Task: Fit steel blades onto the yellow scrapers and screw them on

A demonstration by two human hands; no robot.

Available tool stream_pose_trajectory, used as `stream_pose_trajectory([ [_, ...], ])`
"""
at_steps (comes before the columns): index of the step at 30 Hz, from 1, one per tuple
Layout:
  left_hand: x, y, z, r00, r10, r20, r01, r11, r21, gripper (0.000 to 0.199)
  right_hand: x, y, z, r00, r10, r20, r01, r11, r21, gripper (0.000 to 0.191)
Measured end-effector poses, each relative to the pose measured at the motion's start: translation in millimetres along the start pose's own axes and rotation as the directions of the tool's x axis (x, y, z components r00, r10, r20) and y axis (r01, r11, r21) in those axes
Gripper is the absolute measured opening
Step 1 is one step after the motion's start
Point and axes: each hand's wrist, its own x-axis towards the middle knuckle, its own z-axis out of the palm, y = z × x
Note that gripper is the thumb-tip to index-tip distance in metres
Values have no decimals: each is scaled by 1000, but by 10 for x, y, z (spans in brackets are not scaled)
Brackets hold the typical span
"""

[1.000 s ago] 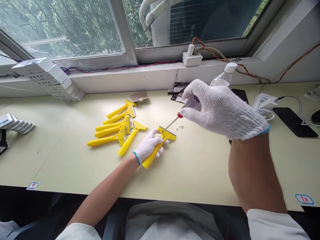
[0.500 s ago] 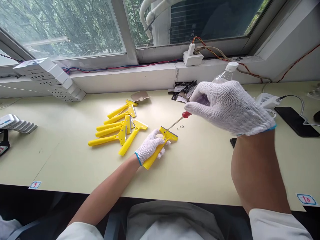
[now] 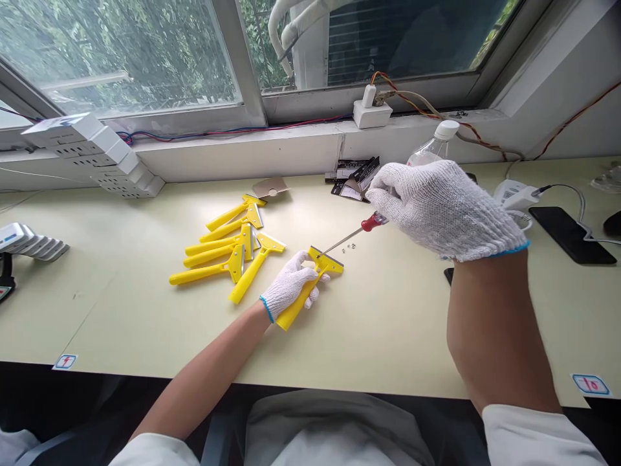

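My left hand (image 3: 292, 285), in a white knit glove, is closed around the handle of a yellow scraper (image 3: 294, 312) near its head. My gloved right hand (image 3: 436, 204) grips a screwdriver (image 3: 372, 222) with a red handle, most of which is hidden in the fingers. The thin shaft slants down to the left, and its tip meets the scraper's head at the screw on the left side. A few small screws (image 3: 352, 246) lie on the table just right of that head. Several more yellow scrapers (image 3: 218, 272) are grouped left of my left hand.
Behind the scrapers lies a brown cardboard piece (image 3: 270, 188); black packets (image 3: 356, 178) are near the wall. A clear bottle (image 3: 431, 149) stands behind my right hand. At the right are a black phone (image 3: 572, 234) and white charger (image 3: 517, 194). White boxes (image 3: 104, 155) are stacked back left.
My right hand has shifted slightly, its fingers now further back on the screwdriver, showing more of the red handle. The tip stays on the scraper; my left hand keeps its hold.
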Motion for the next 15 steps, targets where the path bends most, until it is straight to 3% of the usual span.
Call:
stream_pose_trajectory([
  [4, 9, -7, -15, 1000, 0, 6, 0, 1000, -5, 46, -29, -64, -52, 990, 102, 95, -98, 994, -41, 20],
  [9, 10, -19, -29, 1000, 6, 2, -6, 1000, -9, 44, -68, -57, -144, 979, -108, 173, 69, 974, 216, 8],
  [15, 17, -33, -27, 1000, 12, 12, -12, 1000, 7, 44, 27, -31, -49, 991, -101, 91, 69, 949, 308, 10],
])
